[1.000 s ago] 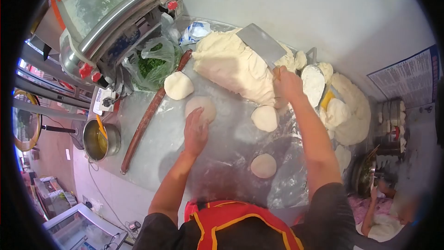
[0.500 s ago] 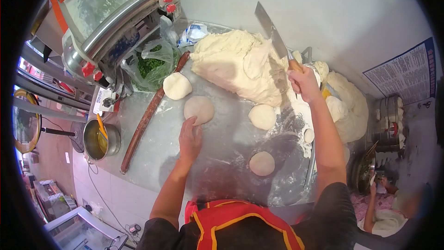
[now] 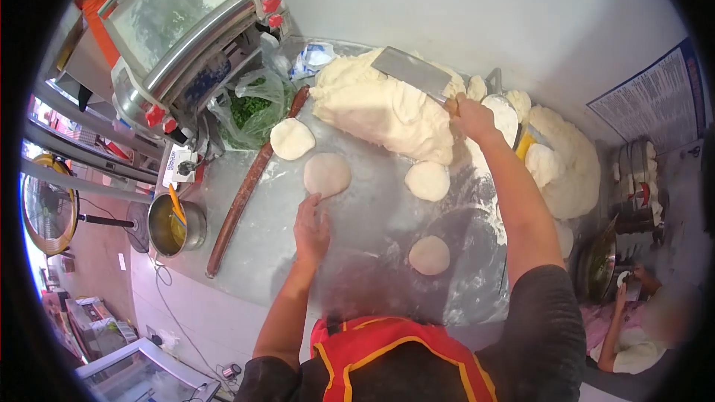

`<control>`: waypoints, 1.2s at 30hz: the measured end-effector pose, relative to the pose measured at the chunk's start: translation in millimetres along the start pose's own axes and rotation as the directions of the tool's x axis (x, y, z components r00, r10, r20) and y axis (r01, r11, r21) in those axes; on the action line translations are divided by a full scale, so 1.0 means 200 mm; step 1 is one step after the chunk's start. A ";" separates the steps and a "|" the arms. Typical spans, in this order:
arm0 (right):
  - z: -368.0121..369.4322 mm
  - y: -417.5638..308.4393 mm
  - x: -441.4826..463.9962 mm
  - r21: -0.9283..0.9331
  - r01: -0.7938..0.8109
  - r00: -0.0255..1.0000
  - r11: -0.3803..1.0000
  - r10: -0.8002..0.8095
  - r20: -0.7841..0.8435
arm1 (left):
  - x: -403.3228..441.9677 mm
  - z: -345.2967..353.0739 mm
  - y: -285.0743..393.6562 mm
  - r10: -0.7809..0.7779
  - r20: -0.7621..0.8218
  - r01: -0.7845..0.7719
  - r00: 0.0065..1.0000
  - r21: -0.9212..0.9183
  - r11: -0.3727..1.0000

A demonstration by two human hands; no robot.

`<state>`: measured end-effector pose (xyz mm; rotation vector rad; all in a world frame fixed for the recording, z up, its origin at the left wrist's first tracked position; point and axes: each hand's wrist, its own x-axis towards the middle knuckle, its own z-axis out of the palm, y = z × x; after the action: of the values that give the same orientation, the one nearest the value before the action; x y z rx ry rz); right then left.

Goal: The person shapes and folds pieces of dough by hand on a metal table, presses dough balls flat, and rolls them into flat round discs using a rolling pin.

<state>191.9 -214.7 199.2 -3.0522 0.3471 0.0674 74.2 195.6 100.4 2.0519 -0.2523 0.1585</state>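
My right hand [image 3: 473,117] is wrapped round the handle of a wide cleaver [image 3: 412,73], whose blade lies flat over the back of a large dough mass [image 3: 380,108]. Its fingers are closed. My left hand [image 3: 311,227] rests with fingers apart at the near edge of a flat dough round [image 3: 327,174]. Other rounds lie on the metal table [image 3: 357,231]: one at the upper left [image 3: 292,139], one in front of the big dough [image 3: 427,181] and one nearer me [image 3: 429,255].
A long wooden rolling pin [image 3: 242,212] lies left, beside bagged chopped greens [image 3: 249,108]. A roller machine [image 3: 186,48] stands behind. A pot [image 3: 176,225] sits at the left edge. More dough [image 3: 570,164] is on the right, where another person [image 3: 622,327] works.
The cleaver, raised upright half a second ago, has come down flat over the big dough as my right hand moved left. My left hand stays by the same round.
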 end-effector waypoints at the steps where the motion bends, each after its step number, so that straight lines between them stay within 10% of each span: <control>1: 0.03 0.01 -0.04 0.044 -0.014 0.997 0.999 0.017 -0.074 | -0.01 0.00 0.01 0.023 -0.008 -0.023 1.000 0.018 1.000; 5: 0.09 0.05 -0.50 0.250 0.187 0.831 0.950 -0.017 -0.557 | -0.07 0.04 0.08 -0.053 0.123 0.055 0.991 -0.014 0.998; 10: 0.58 0.10 -1.42 0.631 -0.309 0.934 0.712 0.351 0.061 | -0.24 0.30 0.16 -0.228 0.525 0.289 0.820 -0.037 0.956; 14: 0.73 -0.14 -1.67 0.864 -0.476 0.782 0.166 0.530 0.329 | -0.36 0.66 0.15 -0.155 0.688 0.343 0.709 -0.145 0.928; 18: 0.95 -0.18 -1.73 0.857 -0.398 0.830 0.328 0.527 0.184 | -0.36 0.79 0.34 -0.138 0.718 0.149 0.682 0.049 0.988; 21: 0.79 -0.12 -1.66 0.918 -0.323 0.925 0.230 0.280 0.256 | -0.34 0.77 0.28 -0.198 0.873 0.368 0.445 0.023 0.929; 24: 0.69 0.12 -1.42 0.754 -0.186 0.959 0.630 0.283 0.000 | -0.46 0.73 0.17 -0.120 0.697 0.145 0.707 0.024 0.989; 27: 0.77 0.33 -1.15 0.480 -0.185 0.849 0.857 0.385 -0.361 | -0.54 0.67 0.26 -0.272 0.587 0.347 0.763 -0.017 0.938; 30: 0.82 0.09 -1.20 0.224 -0.155 0.970 0.962 0.191 -0.148 | -0.54 0.59 0.41 -0.463 0.571 0.590 0.678 -0.046 0.806; 32: 1.01 -0.06 -1.35 0.240 0.168 0.959 0.956 -0.102 -0.264 | -0.52 0.56 0.32 -0.469 0.581 0.698 0.665 -0.261 0.666; 36: 0.75 -0.11 -1.56 0.824 -0.003 0.985 0.567 0.143 -0.094 | -0.35 0.47 0.48 -0.522 0.568 0.754 0.637 -0.316 0.576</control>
<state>-113.0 -113.3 66.9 -2.0889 0.3744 -0.2591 -17.2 76.8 123.3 1.4562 0.2228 -0.7663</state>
